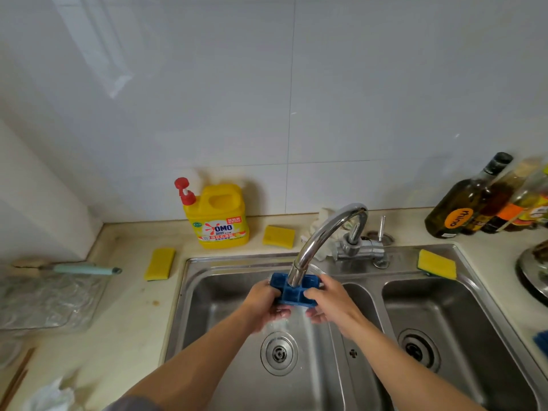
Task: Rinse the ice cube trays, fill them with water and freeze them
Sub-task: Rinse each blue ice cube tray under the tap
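A blue ice cube tray (292,293) is held over the left sink basin (219,292), directly under the chrome faucet spout (320,238). My left hand (267,304) grips its left end and my right hand (329,301) grips its right end. Water runs off the tray's near edge and falls toward the drain (278,353). The faucet spout hides part of the tray's middle.
A yellow detergent jug (218,218) and three yellow sponges (160,264) (278,236) (437,264) sit around the sink. Oil bottles (465,200) stand at the back right, beside a metal pot (533,271). A clear plastic tray (50,301) and a brush (80,269) lie at left.
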Demonstrator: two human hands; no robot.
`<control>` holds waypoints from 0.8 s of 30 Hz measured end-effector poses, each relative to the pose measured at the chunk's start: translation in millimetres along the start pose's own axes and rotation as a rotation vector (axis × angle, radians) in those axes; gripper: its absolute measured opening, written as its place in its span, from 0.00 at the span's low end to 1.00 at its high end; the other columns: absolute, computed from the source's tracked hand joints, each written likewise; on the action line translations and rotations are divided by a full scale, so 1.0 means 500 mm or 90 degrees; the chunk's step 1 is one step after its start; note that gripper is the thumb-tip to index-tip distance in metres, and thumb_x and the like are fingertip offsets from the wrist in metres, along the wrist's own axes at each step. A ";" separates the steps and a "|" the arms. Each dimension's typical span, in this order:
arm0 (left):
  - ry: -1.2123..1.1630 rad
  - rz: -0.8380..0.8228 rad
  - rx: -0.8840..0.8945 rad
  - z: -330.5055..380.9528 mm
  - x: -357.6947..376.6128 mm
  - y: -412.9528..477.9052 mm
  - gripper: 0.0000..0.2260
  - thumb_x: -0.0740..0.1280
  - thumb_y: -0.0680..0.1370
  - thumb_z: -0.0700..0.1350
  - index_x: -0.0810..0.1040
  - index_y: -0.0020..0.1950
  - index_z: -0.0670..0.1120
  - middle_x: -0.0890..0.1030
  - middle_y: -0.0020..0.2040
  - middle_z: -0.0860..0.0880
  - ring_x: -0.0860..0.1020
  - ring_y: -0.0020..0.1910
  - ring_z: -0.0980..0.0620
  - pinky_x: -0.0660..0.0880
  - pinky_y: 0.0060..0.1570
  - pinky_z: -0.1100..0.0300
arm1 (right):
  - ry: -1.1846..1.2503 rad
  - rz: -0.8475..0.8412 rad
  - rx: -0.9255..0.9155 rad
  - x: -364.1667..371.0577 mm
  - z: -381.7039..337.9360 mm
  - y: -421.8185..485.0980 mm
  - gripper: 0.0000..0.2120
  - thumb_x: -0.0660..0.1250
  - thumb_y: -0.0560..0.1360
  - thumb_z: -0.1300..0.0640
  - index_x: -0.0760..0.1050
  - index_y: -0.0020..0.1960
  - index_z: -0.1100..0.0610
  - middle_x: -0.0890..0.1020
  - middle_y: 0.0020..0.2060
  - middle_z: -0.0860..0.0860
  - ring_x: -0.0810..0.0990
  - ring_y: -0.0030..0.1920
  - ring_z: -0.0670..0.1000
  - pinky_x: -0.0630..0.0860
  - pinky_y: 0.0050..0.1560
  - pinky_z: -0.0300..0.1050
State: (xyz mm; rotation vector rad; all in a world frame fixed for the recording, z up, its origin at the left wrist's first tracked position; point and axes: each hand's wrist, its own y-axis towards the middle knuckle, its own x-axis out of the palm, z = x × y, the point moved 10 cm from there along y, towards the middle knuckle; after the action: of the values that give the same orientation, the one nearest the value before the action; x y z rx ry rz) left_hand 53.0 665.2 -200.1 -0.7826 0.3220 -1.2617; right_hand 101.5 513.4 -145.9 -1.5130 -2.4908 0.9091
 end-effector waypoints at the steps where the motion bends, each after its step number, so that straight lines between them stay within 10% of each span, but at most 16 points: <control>1: 0.024 0.022 0.015 0.006 -0.008 0.000 0.15 0.56 0.79 0.32 0.76 0.61 0.40 0.84 0.47 0.39 0.82 0.38 0.46 0.81 0.39 0.53 | -0.011 -0.007 0.016 0.005 0.008 0.004 0.11 0.65 0.77 0.63 0.74 0.57 0.51 0.84 0.48 0.59 0.83 0.35 0.52 0.84 0.38 0.48; 9: 0.023 0.077 0.025 -0.018 -0.011 -0.022 0.09 0.64 0.80 0.39 0.74 0.60 0.44 0.83 0.49 0.43 0.83 0.44 0.48 0.81 0.40 0.55 | -0.096 0.057 0.033 0.016 0.044 0.039 0.06 0.61 0.77 0.65 0.77 0.51 0.61 0.80 0.34 0.57 0.74 0.27 0.52 0.68 0.26 0.43; 14: 0.138 0.094 0.027 -0.018 -0.016 -0.025 0.09 0.68 0.76 0.42 0.77 0.55 0.51 0.82 0.50 0.47 0.78 0.45 0.50 0.81 0.42 0.56 | -0.138 0.096 -0.024 0.023 0.004 0.049 0.12 0.64 0.76 0.66 0.71 0.56 0.53 0.80 0.44 0.50 0.80 0.44 0.51 0.78 0.44 0.49; 19: 0.101 0.164 -0.010 -0.019 -0.033 -0.010 0.14 0.70 0.75 0.39 0.75 0.60 0.44 0.82 0.43 0.45 0.77 0.36 0.51 0.79 0.35 0.58 | -0.221 0.102 -0.123 0.056 -0.037 0.044 0.14 0.67 0.76 0.62 0.69 0.51 0.44 0.80 0.44 0.44 0.79 0.40 0.41 0.69 0.33 0.30; 24: 0.198 0.231 0.061 0.001 -0.061 -0.005 0.19 0.73 0.72 0.41 0.74 0.61 0.45 0.83 0.52 0.41 0.79 0.40 0.51 0.75 0.33 0.59 | -0.214 0.067 -0.118 0.051 -0.030 0.049 0.11 0.65 0.77 0.62 0.72 0.54 0.47 0.81 0.50 0.51 0.81 0.50 0.52 0.80 0.52 0.52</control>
State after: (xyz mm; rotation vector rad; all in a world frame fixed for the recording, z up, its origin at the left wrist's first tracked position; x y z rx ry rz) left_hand 42.1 693.7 -204.2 -0.4191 0.6218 -1.0424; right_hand 113.2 549.4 -152.5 -1.6829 -2.8212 1.0544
